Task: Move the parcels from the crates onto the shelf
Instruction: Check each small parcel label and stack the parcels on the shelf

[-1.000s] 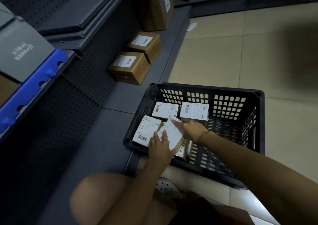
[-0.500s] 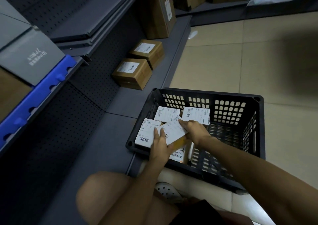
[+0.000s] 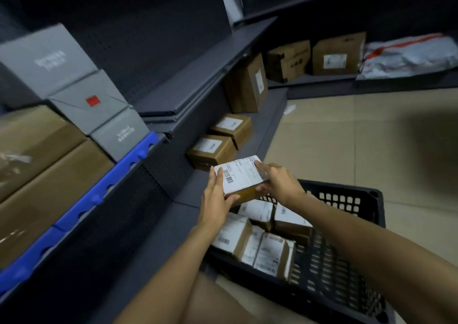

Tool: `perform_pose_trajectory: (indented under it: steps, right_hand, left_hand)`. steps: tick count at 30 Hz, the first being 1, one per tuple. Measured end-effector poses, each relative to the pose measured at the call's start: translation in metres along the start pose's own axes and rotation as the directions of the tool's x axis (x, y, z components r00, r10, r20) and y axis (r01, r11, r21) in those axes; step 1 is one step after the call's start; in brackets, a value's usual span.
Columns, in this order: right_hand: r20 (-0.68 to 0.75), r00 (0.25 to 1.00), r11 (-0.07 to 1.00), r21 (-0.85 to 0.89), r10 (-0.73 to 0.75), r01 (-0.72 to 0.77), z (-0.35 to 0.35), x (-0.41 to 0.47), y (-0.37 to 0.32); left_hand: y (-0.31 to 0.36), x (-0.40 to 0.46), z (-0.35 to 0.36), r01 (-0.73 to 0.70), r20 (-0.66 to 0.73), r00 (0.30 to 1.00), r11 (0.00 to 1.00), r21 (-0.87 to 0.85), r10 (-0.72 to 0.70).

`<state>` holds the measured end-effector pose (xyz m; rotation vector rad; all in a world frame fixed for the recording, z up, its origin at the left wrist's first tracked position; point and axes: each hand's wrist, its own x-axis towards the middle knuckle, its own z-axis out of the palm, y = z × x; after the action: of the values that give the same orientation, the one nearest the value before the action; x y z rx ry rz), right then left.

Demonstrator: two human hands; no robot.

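A small brown parcel [image 3: 241, 178] with a white barcode label is lifted above the black plastic crate [image 3: 347, 269]. My left hand [image 3: 215, 199] grips its left side and my right hand [image 3: 277, 182] grips its right side. Several more labelled parcels [image 3: 267, 234] lie in the crate below. The dark grey bottom shelf [image 3: 183, 192] runs along the left, with two brown parcels [image 3: 213, 150] on it just beyond my hands.
A taller brown box [image 3: 247, 85] stands farther along the bottom shelf. Grey boxes [image 3: 81, 95] and large brown cartons [image 3: 44, 165] fill the upper shelf with a blue edge [image 3: 99, 194]. More boxes and a plastic mailer [image 3: 409, 58] sit at the back. Tiled floor lies to the right.
Both hands lifted one parcel out of the crate and raised it toward the bottom shelf. The view tilted up and shows more of the shelving.
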<state>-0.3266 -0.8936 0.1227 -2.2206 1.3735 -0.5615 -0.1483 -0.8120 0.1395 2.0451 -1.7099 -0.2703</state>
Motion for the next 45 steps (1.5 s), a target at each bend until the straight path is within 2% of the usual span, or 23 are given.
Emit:
perform_pose_trajectory:
  steps: [6,12,16,22,26,33,42,45]
  right_hand:
    - [-0.144,0.980,0.989,0.035,-0.137,0.143,-0.051,0.015,-0.062]
    - [-0.258,0.925,0.960,-0.040,-0.278,0.277,-0.102,0.020,-0.127]
    - [-0.365,0.861,0.931,-0.059,-0.355,0.359,-0.131,0.018,-0.167]
    - [-0.508,0.734,0.867,-0.055,-0.451,0.495,-0.169,0.013,-0.230]
    - [-0.539,0.667,0.818,-0.075,-0.515,0.571,-0.187,0.013,-0.276]
    - [-0.549,0.570,0.732,-0.120,-0.611,0.670,-0.197,0.023,-0.357]
    - [-0.478,0.465,0.620,-0.240,-0.745,0.747,-0.177,0.036,-0.444]
    - [-0.441,0.474,0.610,-0.246,-0.763,0.754,-0.162,0.047,-0.471]
  left_hand:
    - [0.015,0.008,-0.078,-0.043,-0.157,0.987,0.999,-0.005,0.042]
    - [0.031,0.002,-0.156,-0.095,-0.291,0.951,0.995,0.041,0.103]
    - [0.044,-0.007,-0.208,-0.142,-0.400,0.900,0.985,0.102,0.171]
    - [0.067,-0.029,-0.281,-0.181,-0.567,0.783,0.965,0.187,0.257]
    - [0.070,-0.045,-0.331,-0.127,-0.625,0.731,0.955,0.266,0.272]
    - [0.050,-0.075,-0.403,-0.064,-0.678,0.680,0.943,0.326,0.280]
    - [-0.019,-0.099,-0.464,0.067,-0.675,0.701,0.922,0.382,0.229]
    - [-0.043,-0.103,-0.478,0.118,-0.670,0.722,0.923,0.367,0.175]
